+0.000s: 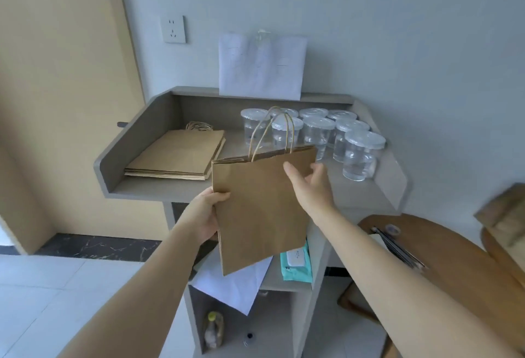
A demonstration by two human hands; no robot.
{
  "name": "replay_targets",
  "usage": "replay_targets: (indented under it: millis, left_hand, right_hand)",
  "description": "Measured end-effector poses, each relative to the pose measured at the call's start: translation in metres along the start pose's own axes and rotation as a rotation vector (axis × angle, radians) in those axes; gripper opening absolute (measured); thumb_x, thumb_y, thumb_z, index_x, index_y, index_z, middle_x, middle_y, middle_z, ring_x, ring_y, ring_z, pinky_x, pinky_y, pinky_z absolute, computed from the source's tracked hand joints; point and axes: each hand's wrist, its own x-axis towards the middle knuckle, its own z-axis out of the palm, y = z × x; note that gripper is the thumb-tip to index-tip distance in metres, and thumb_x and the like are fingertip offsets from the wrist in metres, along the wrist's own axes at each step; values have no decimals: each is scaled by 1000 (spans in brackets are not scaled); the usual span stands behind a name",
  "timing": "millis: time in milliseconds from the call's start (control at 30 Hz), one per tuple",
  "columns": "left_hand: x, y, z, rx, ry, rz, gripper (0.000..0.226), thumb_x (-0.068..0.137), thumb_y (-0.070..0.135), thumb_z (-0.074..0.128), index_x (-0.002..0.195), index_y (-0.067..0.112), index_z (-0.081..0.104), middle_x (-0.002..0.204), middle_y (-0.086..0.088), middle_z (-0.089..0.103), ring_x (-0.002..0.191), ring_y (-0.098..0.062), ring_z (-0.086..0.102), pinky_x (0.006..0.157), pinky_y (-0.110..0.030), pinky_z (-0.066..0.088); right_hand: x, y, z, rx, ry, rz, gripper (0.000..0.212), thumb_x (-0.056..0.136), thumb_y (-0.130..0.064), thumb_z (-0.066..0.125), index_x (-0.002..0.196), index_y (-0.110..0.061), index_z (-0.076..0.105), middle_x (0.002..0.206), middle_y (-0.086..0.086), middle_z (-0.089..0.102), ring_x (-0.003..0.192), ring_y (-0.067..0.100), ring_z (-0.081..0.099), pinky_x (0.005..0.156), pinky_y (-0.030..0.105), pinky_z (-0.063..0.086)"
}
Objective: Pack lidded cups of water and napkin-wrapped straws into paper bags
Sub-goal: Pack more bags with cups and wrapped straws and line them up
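Okay, left hand (208, 215) grips the lower left edge of a flat paper bag (264, 210), thumb on the front and fingers hidden behind. Right hand (315, 187) is spread wide. Its thumb lies over the bag's front near the upper right corner and its fingers reach past the right edge; can't tell if it actually touches the paper. The bag hangs upright, slightly tilted, between the two hands, and its twisted handles (291, 136) stand up above the right hand. Bag mouth is closed, inside not visible.

Grey walled counter (136, 136) sits beyond both hands. On it, beyond the left hand, lies a stack of flat paper bags (176, 156). Beyond the right hand is a cluster of lidded cups (318, 130), clear, each part-filled with water; the nearest cup (358, 158) is just right of the fingertips.

Round wooden table (454, 249) is right of the right forearm, with thin dark sticks (397, 247) on it, too blurred to identify. Under the hands, on a lower shelf behind the bag's bottom: white sheet (227, 286) and teal wipes pack (295, 264). Bottom compartment holds a bottle (213, 329).
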Motion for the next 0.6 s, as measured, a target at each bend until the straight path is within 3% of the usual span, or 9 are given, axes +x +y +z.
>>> replay_targets:
  millis: [100,167,267,433,533,600]
  left_hand:
    - [-11,-19,22,35,-125,-39,36,83,4,54,118,7,59,112,-15,67,94,-28,67,72,-37,57]
    - [-17,-30,35,54,-194,-65,48,75,11,59,123,5,57,120,-18,64,104,-33,62,79,-42,57]
    - [-23,-47,56,73,-231,-95,54,73,15,62,125,3,55,123,-20,62,104,-33,63,83,-44,55]
    - [-38,-86,113,57,-375,-127,33,76,4,60,106,8,71,109,-14,69,91,-25,69,80,-35,56]
    - [-53,-119,157,28,-399,-158,29,79,-1,55,96,13,76,100,-11,71,83,-22,69,77,-33,55]
    - [-60,-140,181,-18,-388,-190,30,78,-1,60,104,8,71,105,-15,68,86,-25,68,77,-35,56]
  right_hand:
    - [-15,-16,-15,354,-143,353,90,73,-70,58,140,-19,26,128,6,44,103,25,55,75,39,56]
    - [-18,-13,-31,389,-153,442,86,71,-69,63,134,-18,34,127,10,46,104,29,56,74,43,57]
    - [-27,6,-59,436,-151,496,75,75,-55,69,131,-17,38,125,13,45,103,31,56,70,42,56]
    - [-47,42,-131,753,-174,534,10,89,-11,47,96,-7,50,104,21,56,96,36,59,74,45,53]
    - [-61,66,-180,847,-166,528,9,92,-10,46,96,-5,52,101,23,59,92,35,62,67,42,53]
    - [-71,83,-207,886,-139,525,10,93,-11,49,100,-5,53,103,24,59,96,35,63,71,43,54]
